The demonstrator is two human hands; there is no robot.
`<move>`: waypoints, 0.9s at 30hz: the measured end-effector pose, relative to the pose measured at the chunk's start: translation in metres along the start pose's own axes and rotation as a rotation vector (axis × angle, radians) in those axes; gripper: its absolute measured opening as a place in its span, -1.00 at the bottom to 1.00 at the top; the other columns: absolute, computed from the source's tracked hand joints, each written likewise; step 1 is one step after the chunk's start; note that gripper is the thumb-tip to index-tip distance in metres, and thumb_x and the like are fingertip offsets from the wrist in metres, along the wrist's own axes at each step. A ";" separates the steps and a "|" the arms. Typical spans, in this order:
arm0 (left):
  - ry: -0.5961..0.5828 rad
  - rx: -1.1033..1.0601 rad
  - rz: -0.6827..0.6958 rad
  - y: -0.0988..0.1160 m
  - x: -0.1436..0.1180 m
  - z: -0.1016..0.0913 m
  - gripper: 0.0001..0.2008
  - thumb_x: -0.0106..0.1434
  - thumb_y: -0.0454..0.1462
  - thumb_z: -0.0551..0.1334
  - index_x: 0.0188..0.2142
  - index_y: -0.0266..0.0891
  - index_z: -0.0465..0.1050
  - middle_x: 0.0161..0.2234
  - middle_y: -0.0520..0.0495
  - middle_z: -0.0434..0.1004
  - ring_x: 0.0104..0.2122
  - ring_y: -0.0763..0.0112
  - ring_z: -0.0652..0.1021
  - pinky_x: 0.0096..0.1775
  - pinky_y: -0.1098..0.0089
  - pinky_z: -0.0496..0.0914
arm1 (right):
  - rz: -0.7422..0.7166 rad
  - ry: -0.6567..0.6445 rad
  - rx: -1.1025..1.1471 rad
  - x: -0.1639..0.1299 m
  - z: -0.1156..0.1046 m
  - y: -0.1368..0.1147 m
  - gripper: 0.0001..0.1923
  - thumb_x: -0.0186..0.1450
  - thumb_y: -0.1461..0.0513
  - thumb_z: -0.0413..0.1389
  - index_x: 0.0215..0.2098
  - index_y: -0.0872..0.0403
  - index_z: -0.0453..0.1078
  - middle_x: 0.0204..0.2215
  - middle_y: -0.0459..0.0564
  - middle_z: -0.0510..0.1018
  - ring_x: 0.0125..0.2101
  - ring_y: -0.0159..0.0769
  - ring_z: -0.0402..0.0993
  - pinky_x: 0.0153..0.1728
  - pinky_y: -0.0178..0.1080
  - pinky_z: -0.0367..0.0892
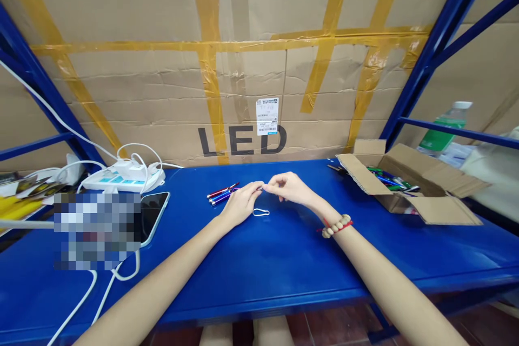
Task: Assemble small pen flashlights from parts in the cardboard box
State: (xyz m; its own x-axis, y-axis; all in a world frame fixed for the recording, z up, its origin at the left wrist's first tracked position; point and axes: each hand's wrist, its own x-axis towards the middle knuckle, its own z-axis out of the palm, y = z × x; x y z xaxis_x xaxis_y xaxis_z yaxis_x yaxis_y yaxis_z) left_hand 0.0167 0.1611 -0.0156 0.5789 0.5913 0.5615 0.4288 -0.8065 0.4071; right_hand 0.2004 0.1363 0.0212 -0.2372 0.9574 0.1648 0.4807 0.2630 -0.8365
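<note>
Over the middle of the blue tabletop point(259, 270), my left hand point(242, 203) and my right hand point(290, 189) meet at the fingertips. Both are closed in a pinch, and whatever lies between them is too small or hidden to name. Just left of my left hand lie several slim pen-like tubes point(222, 193), red, blue and purple with silvery ends; their right ends are partly behind that hand. A thin white loop point(261, 212), like a rubber band, rests below the fingertips. A beaded bracelet point(337, 226) is on my right wrist.
An open cardboard box point(399, 203) of green and blue pen-like tubes stands at the right. A power strip point(125, 174) with white cables and a phone point(154, 216) lie left. Behind rises a taped cardboard panel point(162, 97); a bottle point(444, 130) is far right.
</note>
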 end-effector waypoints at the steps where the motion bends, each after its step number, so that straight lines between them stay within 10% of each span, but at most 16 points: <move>1: -0.001 0.008 -0.009 0.000 0.000 0.001 -0.72 0.34 -0.27 -0.06 -0.06 -0.27 0.34 -0.07 -0.11 0.44 -0.08 0.31 0.46 -0.06 0.34 0.35 | -0.054 0.087 -0.049 0.001 -0.002 0.002 -0.59 0.04 -0.05 0.18 -0.39 0.15 0.45 -0.59 -0.10 0.39 -0.65 -0.51 0.27 -0.62 -0.41 0.17; 9: -0.030 0.010 0.009 -0.002 0.000 0.003 -0.72 0.35 -0.27 -0.06 -0.07 -0.27 0.33 -0.08 -0.11 0.45 -0.11 0.32 0.47 -0.09 0.36 0.34 | -0.417 0.154 -0.247 0.000 -0.011 0.006 -0.76 0.07 0.04 0.22 -0.45 0.04 0.54 -0.40 -0.06 0.45 -0.46 -0.44 0.34 -0.45 -0.37 0.21; 20: -0.235 0.052 0.068 0.006 -0.003 -0.007 -0.86 0.34 -0.32 -0.06 -0.20 -0.25 0.23 -0.28 -0.07 0.47 -0.32 0.36 0.50 -0.32 0.44 0.32 | -0.395 0.120 -0.450 -0.004 -0.008 0.006 -0.87 0.09 0.14 0.23 -0.52 0.02 0.51 -0.43 -0.13 0.44 -0.42 -0.46 0.36 -0.42 -0.40 0.13; 27: -0.148 0.035 0.060 0.002 -0.004 -0.003 -0.88 0.33 -0.32 -0.05 -0.23 -0.24 0.22 -0.26 -0.08 0.46 -0.31 0.35 0.51 -0.33 0.44 0.33 | -0.337 0.149 -0.271 0.000 0.001 0.015 -0.82 0.09 0.11 0.21 -0.51 0.07 0.50 -0.44 -0.07 0.46 -0.41 -0.41 0.36 -0.37 -0.35 0.22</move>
State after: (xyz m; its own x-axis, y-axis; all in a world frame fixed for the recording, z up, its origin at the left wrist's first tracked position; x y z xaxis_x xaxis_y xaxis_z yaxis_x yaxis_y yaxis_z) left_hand 0.0128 0.1574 -0.0151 0.6990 0.5387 0.4704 0.4130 -0.8410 0.3494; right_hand 0.2071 0.1405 0.0080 -0.3044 0.8143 0.4942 0.6057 0.5659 -0.5593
